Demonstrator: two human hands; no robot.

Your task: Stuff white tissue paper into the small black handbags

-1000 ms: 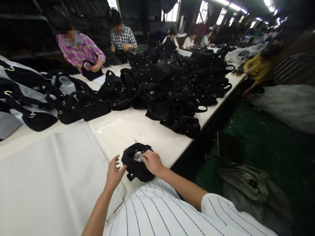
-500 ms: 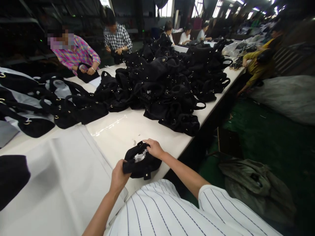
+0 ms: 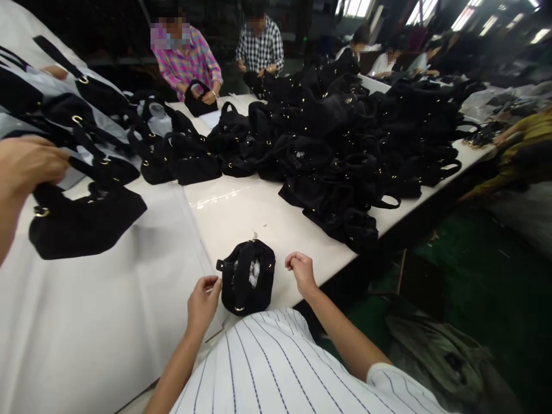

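A small black handbag (image 3: 266, 282) rests on the table in front of me, its handle lying across the top. White stuffing (image 3: 255, 273) shows in its opening. My left hand (image 3: 202, 305) is at the bag's left side, thumb and fingers slightly apart; whether a fingertip touches the bag I cannot tell. To the right of the bag, clear of it, my right hand (image 3: 302, 271) has its fingers curled together, with nothing visible in them. At the far left another person's hand (image 3: 30, 167) grips the handle of a second black handbag (image 3: 88, 221).
A large heap of black bags (image 3: 336, 138) covers the back of the table (image 3: 233, 207). More bags with white lining (image 3: 159, 121) stand at left. White sheeting (image 3: 99, 322) covers the left side. Two people in checked shirts (image 3: 261, 49) handle bags across the table. A grey sack (image 3: 448, 356) lies on the floor.
Both hands have let go of the handbag, which now sits turned with its handle across the top. My right hand moved right. Another person's hand with a bag came in at left; the view shifted.
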